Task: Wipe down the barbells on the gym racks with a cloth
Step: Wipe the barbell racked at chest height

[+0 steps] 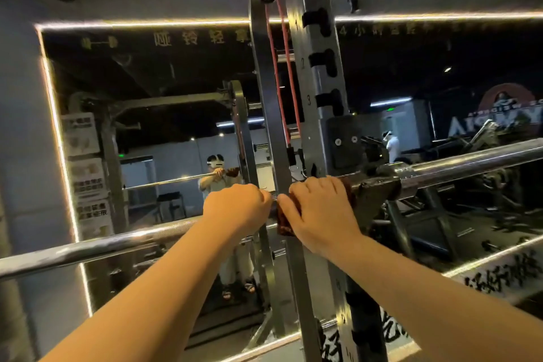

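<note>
Barbell (88,247): crosses your view from 8 o'clock to 2 o'clock, seated at the rack upright (320,82).
Left hand (238,209): curled round the bare bar, just left of centre.
Right hand (320,211): clamps the cloth (286,225) round the bar, just beside the bracket (379,189) at 3 o'clock.
Pinch risk: slide right and your knuckles may jam against that bracket, or the cloth could snag.
Roll risk: hard pushing may shift the bar.

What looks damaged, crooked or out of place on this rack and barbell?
Nothing is clearly wrong. The barbell rests in its hook, whose paint looks scuffed. A red band hangs down the upright; the right hand holds the cloth on the bar.
</note>
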Demonstrator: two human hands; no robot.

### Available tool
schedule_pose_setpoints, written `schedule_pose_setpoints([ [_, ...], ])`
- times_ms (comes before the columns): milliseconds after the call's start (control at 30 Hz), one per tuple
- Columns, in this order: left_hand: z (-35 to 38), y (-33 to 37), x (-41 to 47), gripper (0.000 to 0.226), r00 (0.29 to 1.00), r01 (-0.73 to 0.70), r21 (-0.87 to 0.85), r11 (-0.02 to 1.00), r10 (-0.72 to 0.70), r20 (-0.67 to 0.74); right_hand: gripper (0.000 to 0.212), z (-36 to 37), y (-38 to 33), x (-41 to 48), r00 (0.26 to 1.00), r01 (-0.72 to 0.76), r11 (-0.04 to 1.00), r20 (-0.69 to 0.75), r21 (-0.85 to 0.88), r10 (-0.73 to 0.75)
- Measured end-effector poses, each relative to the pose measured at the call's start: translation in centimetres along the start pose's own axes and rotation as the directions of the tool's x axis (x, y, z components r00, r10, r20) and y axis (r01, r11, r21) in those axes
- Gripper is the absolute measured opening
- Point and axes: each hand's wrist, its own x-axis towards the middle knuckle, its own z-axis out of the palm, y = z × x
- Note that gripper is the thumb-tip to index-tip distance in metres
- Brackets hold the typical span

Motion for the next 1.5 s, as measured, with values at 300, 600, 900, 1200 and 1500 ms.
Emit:
schedule_pose_setpoints([
  [300,0.2,3.4,1.8,0.018,0.988,-0.148,0.087,0.985,0.144,0.057,0.075,2.0,2.0,-2.3,0.988,0.152,0.988,-0.020,-0.025,-0.152],
  [600,0.7,3.7,1.0,0.019,0.991,-0.114,0.159,0.981,0.123,-0.051,0.047,0.6,4.2,-1.3,0.966,0.258,0.965,-0.020,0.045,-0.257],
  [900,0.4,5.0,0.5,0.036,0.995,0.076,0.106,0.991,-0.068,-0.072,0.060,2.2,5.3,-3.2,0.949,0.278,0.956,-0.182,0.093,-0.259],
  [1200,0.2,7.5,1.9,0.023,0.978,0.206,0.067,0.976,-0.208,0.016,0.044,0.5,5.6,-1.6,0.956,0.289,0.932,-0.109,0.219,-0.271],
  [1500,0.9,7.4,1.3,0.021,0.975,0.222,0.084,0.971,-0.221,-0.016,0.052,2.6,6.6,-6.7,0.966,0.258,0.836,-0.115,0.483,-0.232],
])
